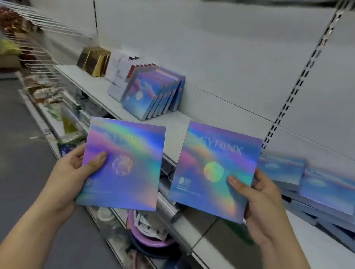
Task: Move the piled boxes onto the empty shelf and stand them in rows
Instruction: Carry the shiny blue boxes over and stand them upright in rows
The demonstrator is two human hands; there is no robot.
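Note:
My left hand (77,170) grips a flat holographic blue-purple box (129,182) by its left edge, thumb on the front. My right hand (260,201) grips a second such box (211,159), marked SYRINX, by its right edge. Both boxes are held upright in front of the white shelf (173,124). A row of several like boxes (152,92) stands leaning on the shelf behind them. A pile of the same boxes (326,194) lies flat on the shelf at the right.
Gold boxes (93,60) and white-red boxes (121,75) stand further left on the shelf. Lower shelves hold a purple basin (151,241) and packets. Wire racks (37,43) with goods run along the left. Grey floor (1,145) lies at the left.

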